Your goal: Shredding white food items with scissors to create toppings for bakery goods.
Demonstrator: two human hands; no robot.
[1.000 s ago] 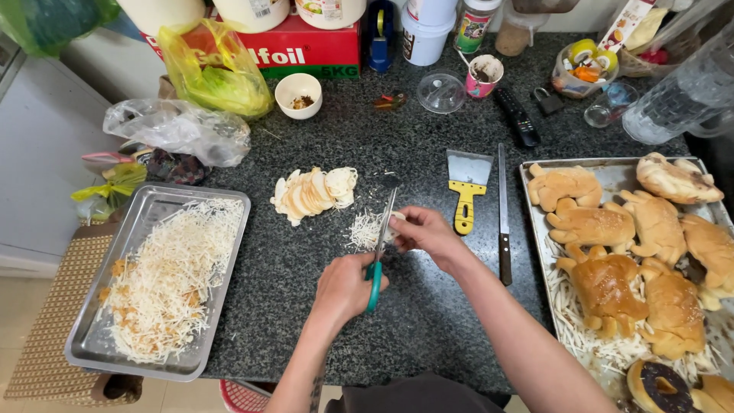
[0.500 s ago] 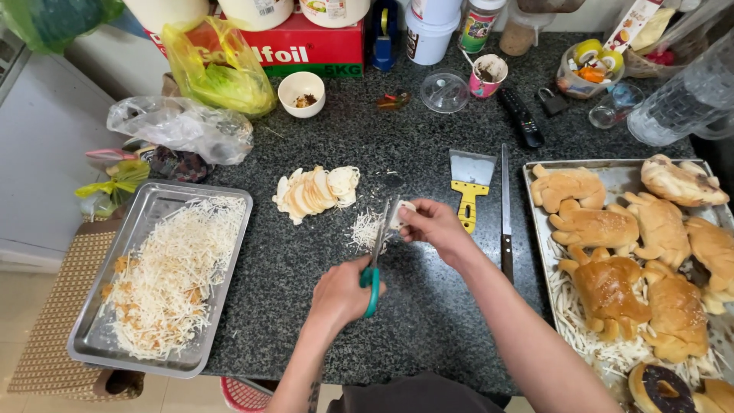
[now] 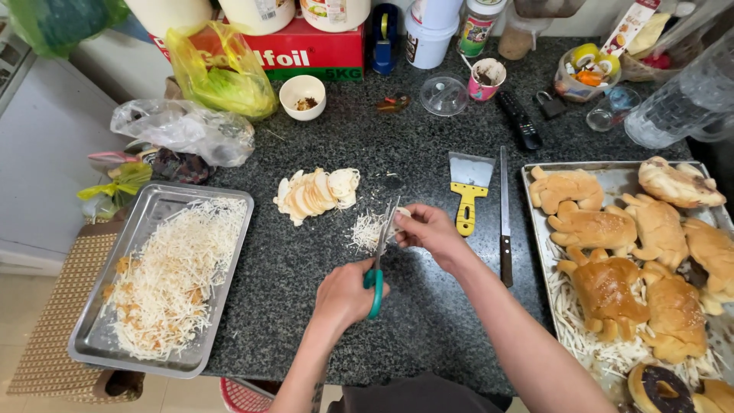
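Note:
My left hand (image 3: 344, 294) grips green-handled scissors (image 3: 380, 256), the blades pointing away from me over a small heap of white shreds (image 3: 365, 229) on the dark granite counter (image 3: 321, 321). My right hand (image 3: 430, 229) pinches a thin pale slice (image 3: 401, 215) against the blades. A fanned stack of thin pale slices (image 3: 315, 193) lies just beyond, to the left of the heap.
A metal tray of white shreds (image 3: 164, 275) sits at the left counter edge. A baking tray (image 3: 612, 180) with shaped golden buns (image 3: 604, 287) stands at the right. A yellow-handled scraper (image 3: 468, 187) and a long knife (image 3: 505, 218) lie beside my right hand. Jars, bags and a red box line the back.
Both hands stay in place over the shred heap. The scissors blades have shifted slightly against the slice held by my right hand.

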